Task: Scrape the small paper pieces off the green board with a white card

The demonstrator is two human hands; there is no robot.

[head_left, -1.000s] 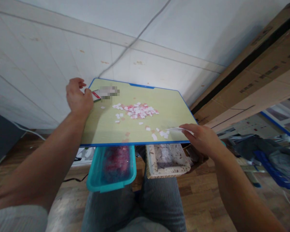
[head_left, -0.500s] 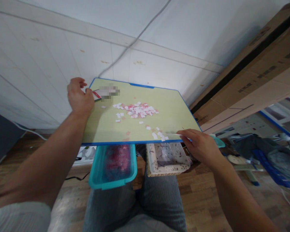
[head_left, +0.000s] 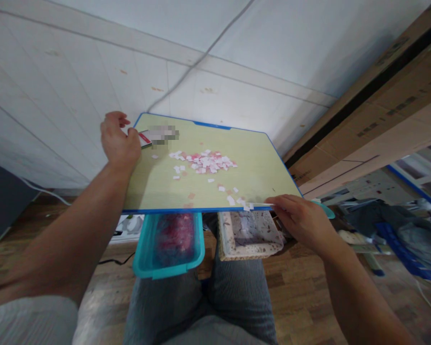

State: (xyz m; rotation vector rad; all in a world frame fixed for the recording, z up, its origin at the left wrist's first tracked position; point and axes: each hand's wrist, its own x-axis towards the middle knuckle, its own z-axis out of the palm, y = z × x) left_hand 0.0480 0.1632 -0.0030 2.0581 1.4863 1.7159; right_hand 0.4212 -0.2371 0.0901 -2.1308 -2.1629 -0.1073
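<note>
My right hand (head_left: 296, 215) is at the near right edge of the yellow-green table (head_left: 258, 167), fingers closed round one end of a thin white stick (head_left: 261, 204). The stick's far end lies by a few small white paper pieces (head_left: 248, 207) at the blue rim. Beyond them a heap of white and pink pieces (head_left: 210, 162) covers the table's middle. My left hand (head_left: 118, 139) rests at the left edge, holding nothing, its fingers loosely bent and apart. Beside its thumb lies a flat dark-edged object with a red patch (head_left: 145, 139), partly blurred out.
Below the near edge hang a teal bin (head_left: 168, 272) with pinkish contents and a cloth-lined basket (head_left: 227, 239), above my knees. A white wall with a grey cable (head_left: 194, 67) stands behind the table. Tall cardboard boxes (head_left: 366, 115) lean at the right.
The stick has moved slightly toward the near edge, and a few paper pieces have shifted with it onto the blue rim. My left hand stays in place.
</note>
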